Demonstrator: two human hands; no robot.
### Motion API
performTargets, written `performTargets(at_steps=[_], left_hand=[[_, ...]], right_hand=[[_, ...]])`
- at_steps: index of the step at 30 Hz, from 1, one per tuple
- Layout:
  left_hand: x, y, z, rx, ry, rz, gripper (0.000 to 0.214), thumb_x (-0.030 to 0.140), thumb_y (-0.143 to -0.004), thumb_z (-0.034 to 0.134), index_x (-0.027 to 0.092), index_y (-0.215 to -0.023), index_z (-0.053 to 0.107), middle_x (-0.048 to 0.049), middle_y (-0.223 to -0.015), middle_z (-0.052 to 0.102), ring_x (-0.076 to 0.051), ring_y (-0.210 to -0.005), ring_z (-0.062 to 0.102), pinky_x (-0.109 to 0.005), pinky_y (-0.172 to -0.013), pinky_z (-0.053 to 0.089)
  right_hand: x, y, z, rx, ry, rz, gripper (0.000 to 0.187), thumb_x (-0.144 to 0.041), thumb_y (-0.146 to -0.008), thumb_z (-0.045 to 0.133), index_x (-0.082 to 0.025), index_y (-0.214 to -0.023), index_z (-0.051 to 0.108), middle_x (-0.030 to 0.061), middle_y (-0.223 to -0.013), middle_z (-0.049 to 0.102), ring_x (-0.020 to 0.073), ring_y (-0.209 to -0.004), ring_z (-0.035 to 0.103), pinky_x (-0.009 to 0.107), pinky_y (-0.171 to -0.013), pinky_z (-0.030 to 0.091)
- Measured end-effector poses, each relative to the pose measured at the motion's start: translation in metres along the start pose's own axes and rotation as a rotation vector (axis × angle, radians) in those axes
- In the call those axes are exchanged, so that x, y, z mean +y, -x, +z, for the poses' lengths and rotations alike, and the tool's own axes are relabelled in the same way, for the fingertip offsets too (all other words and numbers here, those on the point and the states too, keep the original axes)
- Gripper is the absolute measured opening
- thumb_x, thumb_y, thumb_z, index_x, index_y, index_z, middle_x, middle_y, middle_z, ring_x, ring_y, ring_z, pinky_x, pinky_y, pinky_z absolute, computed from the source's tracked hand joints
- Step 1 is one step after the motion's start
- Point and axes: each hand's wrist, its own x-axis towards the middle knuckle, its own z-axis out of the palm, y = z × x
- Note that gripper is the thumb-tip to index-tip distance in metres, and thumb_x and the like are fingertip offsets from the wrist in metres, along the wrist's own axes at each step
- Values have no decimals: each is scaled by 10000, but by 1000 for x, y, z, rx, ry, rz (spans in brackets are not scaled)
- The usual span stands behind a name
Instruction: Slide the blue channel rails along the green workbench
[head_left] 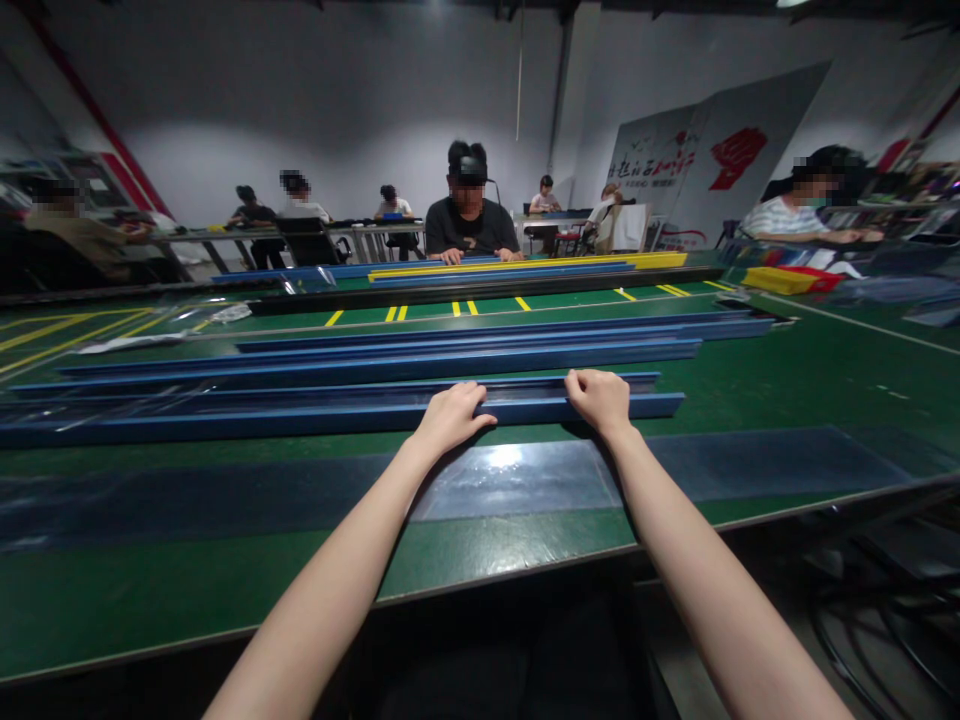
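Left hand and right hand, each grip seemingly clasping nearest blue rail.

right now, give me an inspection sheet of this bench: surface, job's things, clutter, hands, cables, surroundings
surface: green table, with a shiny clear sheet lying along its near edge
job's things: nearest blue rail lying lengthwise; more blue rails side by side behind it
clutter: crumpled clear wrap far left; yellow and red trays far right
hands: left hand and right hand both on the nearest blue rail, fingers curled over its top; grip unclear
cables: dark loops below the table's right edge, possibly cables
surroundings: person in a dark shirt opposite, with yellow rails; other people seated at tables behind
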Motion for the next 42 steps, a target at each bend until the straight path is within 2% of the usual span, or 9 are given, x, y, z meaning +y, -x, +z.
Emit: performTargets(at_steps=[20,42], left_hand=[[1,0,-2,-17,13,-5,245,428,-793,552,194,-858,518,-33,-927,587,-184,-890,534,-263,-705,408],[2,0,-3,-21,9,-9,237,422,-790,555,198,-856,514,-30,-936,590,-184,-888,536,-267,-703,412]], right_hand=[[-1,0,-1,-8,-13,-4,427,-331,-835,331,-179,-682,699,85,-766,698,165,-685,598,247,-542,252],[-1,0,-3,-5,-15,-5,423,-332,-836,337,-177,-653,685,79,-755,697,165,-679,597,258,-529,223]])
